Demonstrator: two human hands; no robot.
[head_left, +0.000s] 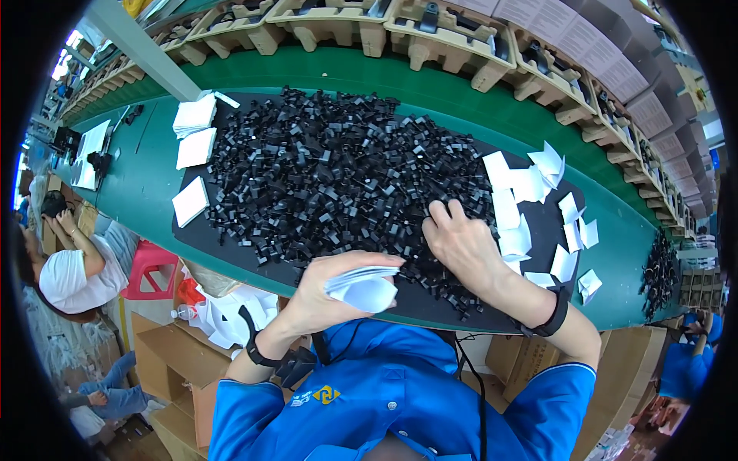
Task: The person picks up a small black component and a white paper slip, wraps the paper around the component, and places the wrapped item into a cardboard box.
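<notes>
My left hand (309, 296) is closed round a small bundle of white paper sheets (367, 293), which curl open at the near side, just in front of my chest. A wide heap of small black plastic parts (330, 173) covers the dark mat beyond it. My right hand (460, 244) reaches onto the heap's right edge, back of the hand up and fingers bent down among the parts. Whatever its fingertips pinch is hidden. Close to its right lie several loose white papers (510, 209), some of them folded or standing up.
Stacks of white paper (191, 147) lie left of the heap on the green table (146, 165). Cardboard trays (453, 46) on a green belt run along the far side. Another dark pile (659, 273) sits at far right. An open carton (173, 349) stands lower left; co-workers sit at both sides.
</notes>
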